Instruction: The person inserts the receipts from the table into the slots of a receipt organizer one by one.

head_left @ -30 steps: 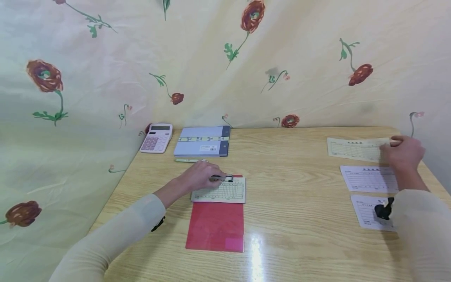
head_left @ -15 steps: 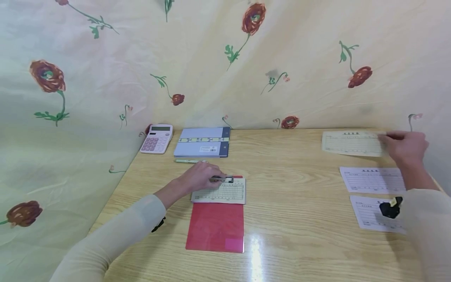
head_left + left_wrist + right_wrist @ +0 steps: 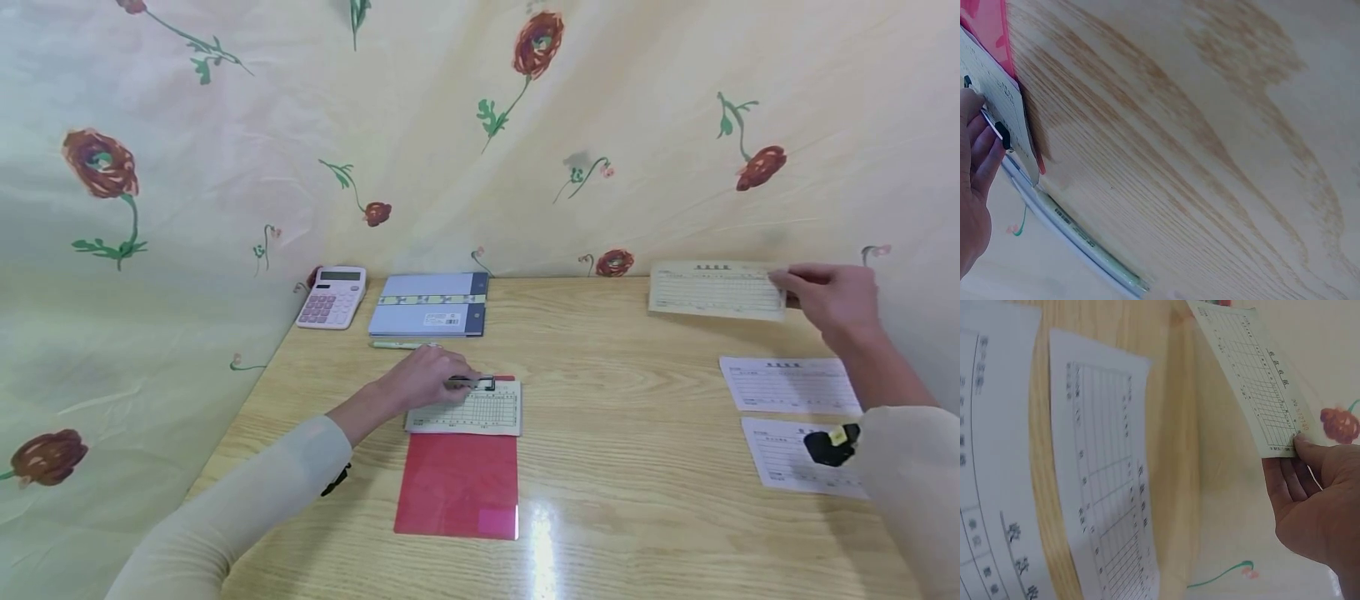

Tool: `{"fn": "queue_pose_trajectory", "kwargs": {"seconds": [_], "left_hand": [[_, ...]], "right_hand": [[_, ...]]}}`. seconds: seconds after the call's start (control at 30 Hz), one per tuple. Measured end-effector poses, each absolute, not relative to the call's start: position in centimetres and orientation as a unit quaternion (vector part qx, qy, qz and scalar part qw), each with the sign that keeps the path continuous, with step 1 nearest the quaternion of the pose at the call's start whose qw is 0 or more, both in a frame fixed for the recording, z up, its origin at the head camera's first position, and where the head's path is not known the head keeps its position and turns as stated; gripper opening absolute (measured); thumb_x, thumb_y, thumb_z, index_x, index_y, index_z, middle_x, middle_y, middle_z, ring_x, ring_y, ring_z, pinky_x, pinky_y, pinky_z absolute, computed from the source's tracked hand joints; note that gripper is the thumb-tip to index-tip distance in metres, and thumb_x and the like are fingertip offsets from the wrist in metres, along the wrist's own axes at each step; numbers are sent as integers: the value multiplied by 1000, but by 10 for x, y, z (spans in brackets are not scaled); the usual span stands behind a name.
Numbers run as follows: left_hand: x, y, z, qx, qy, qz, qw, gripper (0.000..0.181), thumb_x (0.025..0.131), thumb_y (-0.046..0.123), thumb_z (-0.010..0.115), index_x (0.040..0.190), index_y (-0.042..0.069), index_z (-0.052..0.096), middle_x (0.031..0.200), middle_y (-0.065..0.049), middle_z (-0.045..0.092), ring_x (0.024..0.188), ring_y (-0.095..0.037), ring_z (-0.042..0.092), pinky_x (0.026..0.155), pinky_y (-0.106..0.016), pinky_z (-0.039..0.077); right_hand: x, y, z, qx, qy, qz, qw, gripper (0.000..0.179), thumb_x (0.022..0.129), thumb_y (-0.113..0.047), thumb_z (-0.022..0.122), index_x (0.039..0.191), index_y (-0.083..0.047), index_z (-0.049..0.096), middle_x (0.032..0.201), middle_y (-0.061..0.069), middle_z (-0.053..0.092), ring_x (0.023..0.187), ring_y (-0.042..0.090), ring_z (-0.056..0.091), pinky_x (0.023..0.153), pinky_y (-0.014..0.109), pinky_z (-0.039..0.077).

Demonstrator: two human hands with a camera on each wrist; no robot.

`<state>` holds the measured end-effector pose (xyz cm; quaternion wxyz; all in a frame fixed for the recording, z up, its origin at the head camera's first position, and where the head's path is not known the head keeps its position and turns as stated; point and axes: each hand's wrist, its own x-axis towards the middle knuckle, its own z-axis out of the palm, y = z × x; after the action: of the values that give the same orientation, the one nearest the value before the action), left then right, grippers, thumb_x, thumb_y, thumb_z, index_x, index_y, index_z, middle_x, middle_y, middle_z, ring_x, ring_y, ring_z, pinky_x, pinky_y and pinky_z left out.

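My left hand (image 3: 427,373) pinches the metal clip (image 3: 486,383) at the top of a red clipboard (image 3: 457,483). Printed form sheets (image 3: 495,411) lie under that clip, partly covered by the hand. In the left wrist view the fingers (image 3: 985,150) curl round the clip's lever. At the far right, my right hand (image 3: 836,300) holds a pale yellow receipt slip (image 3: 712,293) by its right end, raised above the table. The right wrist view shows thumb and fingers pinching a corner of the slip (image 3: 1254,381).
Two white receipt slips (image 3: 787,387) lie one below the other at the right, the nearer (image 3: 780,458) partly behind the wrist camera. A pink calculator (image 3: 332,297), a blue notebook (image 3: 427,304) and a green pen (image 3: 393,343) lie at the back left, before a flowered cloth (image 3: 450,125).
My right hand has lifted the yellow slip off the table and carried it up and to the left. The left hand stays at the clip.
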<state>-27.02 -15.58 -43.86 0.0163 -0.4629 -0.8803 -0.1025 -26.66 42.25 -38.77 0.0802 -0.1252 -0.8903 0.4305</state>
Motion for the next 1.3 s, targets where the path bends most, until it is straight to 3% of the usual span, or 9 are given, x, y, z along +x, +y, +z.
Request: {"fn": "queue_pose_trajectory", "kwargs": {"seconds": [0.17, 0.33, 0.5, 0.57, 0.73, 0.87, 1.07, 1.3], "left_hand": [[-270, -156, -439, -462, -881, -104, 15, 25, 93, 15, 80, 118, 14, 83, 107, 2, 80, 68, -4, 55, 58, -20, 40], [-270, -157, -439, -462, -881, -106, 15, 26, 93, 15, 80, 118, 14, 83, 107, 2, 80, 68, -4, 55, 59, -20, 42], [-270, -157, -439, -463, -880, -102, 18, 25, 93, 15, 80, 118, 13, 83, 107, 2, 80, 70, -4, 56, 60, -20, 43], [-270, -158, -439, -463, -880, -101, 18, 25, 93, 15, 80, 118, 14, 83, 107, 2, 80, 70, -4, 57, 61, -20, 44], [-270, -158, -439, -464, -880, -99, 21, 25, 93, 16, 80, 117, 14, 83, 106, 2, 80, 70, -4, 56, 62, -20, 45], [-271, -158, -439, -467, -878, -102, 22, 24, 93, 16, 79, 117, 13, 83, 107, 2, 80, 70, -3, 56, 62, -20, 45], [-272, -158, -440, -473, -875, -103, 28, 23, 93, 16, 80, 116, 14, 83, 105, 2, 81, 73, -4, 60, 62, -19, 47], [-272, -158, -439, -476, -873, -103, 28, 23, 92, 16, 81, 115, 14, 83, 105, 1, 81, 71, -3, 59, 62, -18, 47]], "right_hand": [[-266, 403, -378, -90, -878, 464, 72, 66, 106, -42, 62, 151, 6, 53, 94, -27, 61, 78, -9, 63, 71, 9, 50], [-264, 380, -370, -59, -867, 491, 52, 65, 105, -44, 65, 150, 2, 57, 90, -31, 64, 81, -5, 67, 74, 9, 51], [-261, 357, -365, -17, -845, 533, 24, 21, 103, -35, 71, 121, -29, 77, 94, -25, 70, 86, 0, 70, 78, 15, 56], [-260, 348, -364, 1, -839, 545, 3, 14, 103, -31, 72, 114, -29, 79, 95, -21, 72, 86, 2, 70, 78, 17, 57], [-256, 323, -364, 43, -832, 550, -55, 27, 105, -22, 70, 122, -1, 75, 97, -12, 75, 86, 8, 71, 79, 23, 59], [-249, 298, -366, 69, -829, 545, -104, 36, 105, -17, 70, 127, 11, 68, 102, -3, 77, 88, 12, 72, 81, 28, 60], [-240, 259, -377, 103, -828, 522, -174, 41, 103, -14, 71, 132, 15, 64, 115, 16, 76, 93, 20, 74, 83, 35, 61], [-231, 221, -398, 127, -798, 538, -239, 33, 101, -9, 72, 124, 14, 68, 109, 19, 77, 93, 28, 77, 79, 36, 62]]}}
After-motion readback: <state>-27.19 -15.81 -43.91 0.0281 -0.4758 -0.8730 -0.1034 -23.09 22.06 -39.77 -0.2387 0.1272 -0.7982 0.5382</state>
